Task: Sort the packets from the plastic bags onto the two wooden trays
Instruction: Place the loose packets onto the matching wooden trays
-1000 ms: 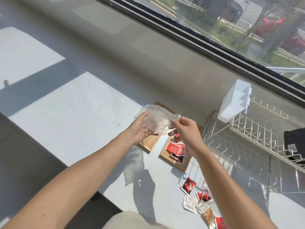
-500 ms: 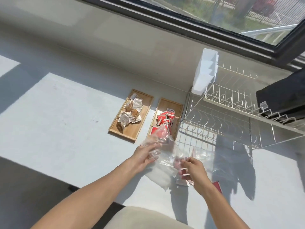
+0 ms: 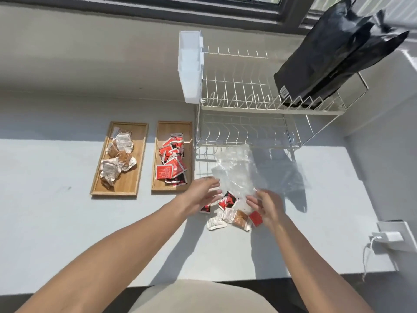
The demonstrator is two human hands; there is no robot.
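Two wooden trays [image 3: 141, 154] hold sorted packets; loose packets [image 3: 234, 216] lie on our table beside an empty clear plastic bag [image 3: 237, 170]. Our left hand [image 3: 199, 193] and right hand [image 3: 267, 207] hover, each grip wide.

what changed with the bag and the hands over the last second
A second ago both hands held the clear plastic bag up over the trays. Now it lies let go on the counter by the dish rack, and the left hand and right hand hover open over the loose packets. The left tray of pale and brown packets and the right tray of red ones look unchanged.
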